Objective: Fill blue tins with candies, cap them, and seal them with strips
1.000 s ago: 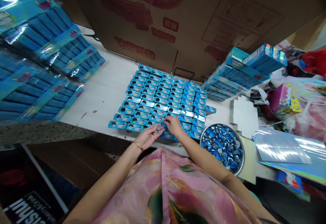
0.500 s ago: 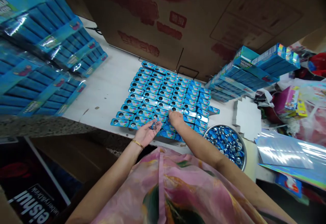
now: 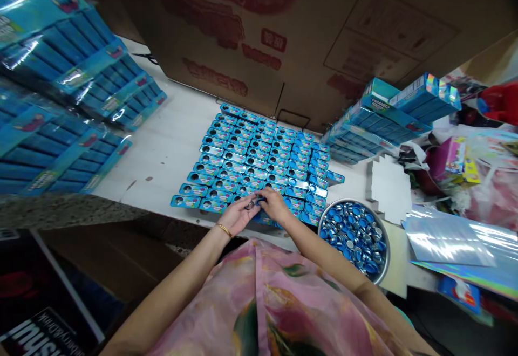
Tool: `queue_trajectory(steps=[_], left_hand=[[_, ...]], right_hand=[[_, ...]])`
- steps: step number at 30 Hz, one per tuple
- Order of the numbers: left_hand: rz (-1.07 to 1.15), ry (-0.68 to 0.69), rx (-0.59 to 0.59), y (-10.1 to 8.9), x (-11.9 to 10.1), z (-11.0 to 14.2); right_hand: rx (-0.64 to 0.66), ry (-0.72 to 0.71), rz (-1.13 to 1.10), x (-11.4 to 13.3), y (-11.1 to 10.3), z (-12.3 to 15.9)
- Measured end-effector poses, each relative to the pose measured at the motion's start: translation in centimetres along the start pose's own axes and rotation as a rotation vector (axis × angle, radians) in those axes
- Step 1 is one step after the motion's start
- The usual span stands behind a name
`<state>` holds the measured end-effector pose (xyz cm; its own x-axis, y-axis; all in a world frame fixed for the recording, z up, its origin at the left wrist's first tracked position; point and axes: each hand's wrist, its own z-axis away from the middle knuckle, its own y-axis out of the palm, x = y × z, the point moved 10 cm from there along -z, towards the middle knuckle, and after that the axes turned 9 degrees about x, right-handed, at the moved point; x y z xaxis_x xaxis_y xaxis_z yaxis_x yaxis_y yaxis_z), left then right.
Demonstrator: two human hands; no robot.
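Observation:
Rows of small blue boxes (image 3: 232, 166) lie flat on the white table, many with a dark round hole at one end. Toward the right, several boxes have a blue round piece in that hole. My left hand (image 3: 236, 217) is curled palm up at the near edge of the rows, holding small silver-and-blue round caps (image 3: 251, 204). Against its fingertips, my right hand (image 3: 275, 206) pinches one of these caps, partly hidden by the fingers. A round metal bowl (image 3: 386, 269) full of such caps stands beside my right forearm.
A large cardboard carton (image 3: 299, 38) stands behind the rows. Plastic-wrapped stacks of blue boxes (image 3: 68, 86) rise at the left, and more blue box packs (image 3: 376, 116) at the right. White card pieces (image 3: 389, 189) and shiny sheets (image 3: 449, 237) lie right of the bowl.
My right hand has moved from the boxes back toward my left hand, and the two now meet at the caps. The view has shifted slightly.

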<state>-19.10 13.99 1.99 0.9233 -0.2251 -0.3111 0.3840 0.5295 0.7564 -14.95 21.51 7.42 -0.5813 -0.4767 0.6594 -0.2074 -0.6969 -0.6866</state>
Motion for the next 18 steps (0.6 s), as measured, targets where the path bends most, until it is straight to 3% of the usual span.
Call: queue_trajectory(steps=[6,12,18], left_hand=[[-0.022,-0.014,-0.020,-0.6,-0.1,0.3],[-0.003,0.022,-0.102,-1.7,-1.5,0.9],[0.091,0.003,-0.067,-0.8,-1.5,0.5]], right_hand=[[-0.106,0.300,0.141,-4.7,-4.2,-1.4],[0.190,0.496,0.436,-5.9,-2.9,-5.4],[0.230,0.474,0.457,-5.5,-2.9,-5.8]])
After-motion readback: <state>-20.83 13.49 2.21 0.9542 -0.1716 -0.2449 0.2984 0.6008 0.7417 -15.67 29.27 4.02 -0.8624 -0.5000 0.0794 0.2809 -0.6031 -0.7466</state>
